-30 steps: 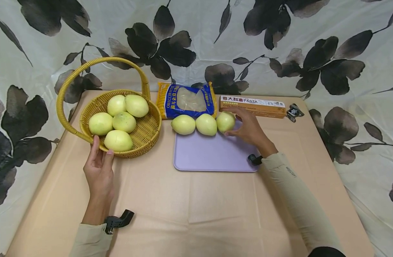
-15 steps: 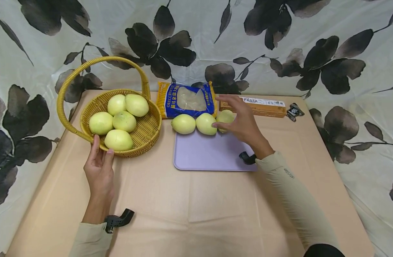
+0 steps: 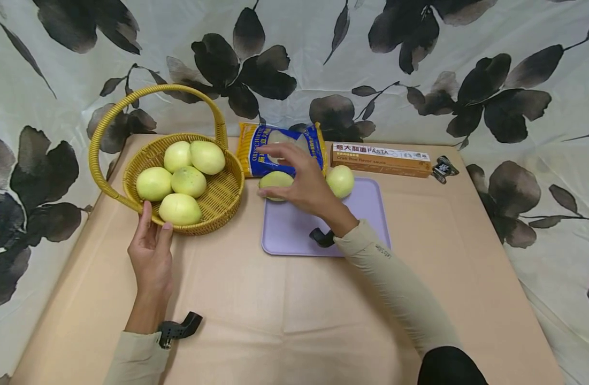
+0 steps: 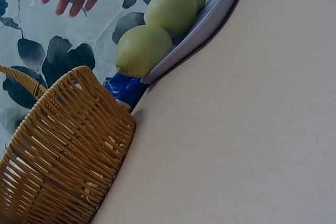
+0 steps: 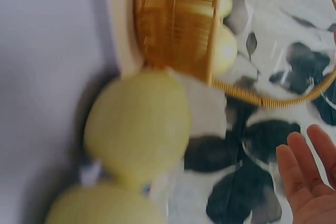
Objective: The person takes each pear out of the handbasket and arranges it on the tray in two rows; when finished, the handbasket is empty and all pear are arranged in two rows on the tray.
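My left hand [image 3: 152,262] touches the near left rim of a yellow wicker basket [image 3: 225,200]; its visible thumb and finger are fairly straight and its other fingers are hidden. Several pale yellow-green oval fruits [image 3: 188,182] lie in the basket. My right hand [image 3: 307,184] hovers above the leftmost fruit [image 3: 273,178] at the back of a lilac tray [image 3: 366,227], thumb and fingers spread. The left wrist view shows it apart from the three tray fruits [image 4: 144,51]. In the head view, that hand hides the middle fruit, while the right one [image 3: 341,182] is plain.
A blue and yellow pasta bag [image 3: 252,155] lies behind the tray. To its right are an orange-brown pasta box [image 3: 381,160] and a small black packet [image 3: 444,169]. The basket's tall handle [image 3: 99,136] arches up at the left. A flower-print cloth [image 3: 294,64] hangs behind the table.
My right hand has released the rightmost tray fruit and moved left over the row to the leftmost one. The fruits stay in their row, and my left hand remains at the basket.
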Motion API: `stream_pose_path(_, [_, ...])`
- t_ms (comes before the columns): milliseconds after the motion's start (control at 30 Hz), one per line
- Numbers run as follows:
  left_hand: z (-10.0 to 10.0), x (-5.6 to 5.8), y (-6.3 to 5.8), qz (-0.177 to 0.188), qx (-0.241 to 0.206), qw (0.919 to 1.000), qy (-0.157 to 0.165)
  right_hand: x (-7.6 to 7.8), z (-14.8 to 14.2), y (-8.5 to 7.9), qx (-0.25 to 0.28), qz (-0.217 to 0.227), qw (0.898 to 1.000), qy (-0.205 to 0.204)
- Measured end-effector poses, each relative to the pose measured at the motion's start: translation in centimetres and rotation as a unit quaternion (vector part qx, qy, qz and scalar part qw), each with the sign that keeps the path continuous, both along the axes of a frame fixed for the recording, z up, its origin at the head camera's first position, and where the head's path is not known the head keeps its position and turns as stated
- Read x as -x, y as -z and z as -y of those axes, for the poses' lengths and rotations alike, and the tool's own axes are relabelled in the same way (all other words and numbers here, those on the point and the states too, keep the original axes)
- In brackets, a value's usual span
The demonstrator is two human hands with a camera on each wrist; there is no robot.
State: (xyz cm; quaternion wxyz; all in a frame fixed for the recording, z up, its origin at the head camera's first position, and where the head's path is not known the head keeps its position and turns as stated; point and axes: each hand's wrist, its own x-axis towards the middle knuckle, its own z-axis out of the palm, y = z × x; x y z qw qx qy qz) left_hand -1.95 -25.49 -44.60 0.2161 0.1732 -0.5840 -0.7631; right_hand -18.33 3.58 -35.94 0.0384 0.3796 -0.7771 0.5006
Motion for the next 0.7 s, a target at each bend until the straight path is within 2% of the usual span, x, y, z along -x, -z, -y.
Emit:
stream_pose_path(200, [0.0, 0.0, 0.1, -0.007, 0.0, 1.0, -0.001, -0.5, 4.4, 0.8, 0.005, 0.012, 0.999, -0.043])
stream_pose_path(500, [0.1, 0.1, 0.0, -0.004, 0.012, 0.9999, 0.01, -0.7, 10.1, 2.3, -0.028, 0.053, 0.993, -0.097])
stream_pose_path(567, [0.1, 0.1, 0.0, -0.001, 0.012, 0.9999, 0.012, -0.8, 11.3, 2.6, -0.044, 0.067, 0.991, -0.11])
stream_pose_path(700, [0.1, 0.0, 0.0, 0.004, 0.012, 0.9998, 0.014, -1.3, 13.4, 2.9, -0.112, 0.065, 0.986, -0.108])
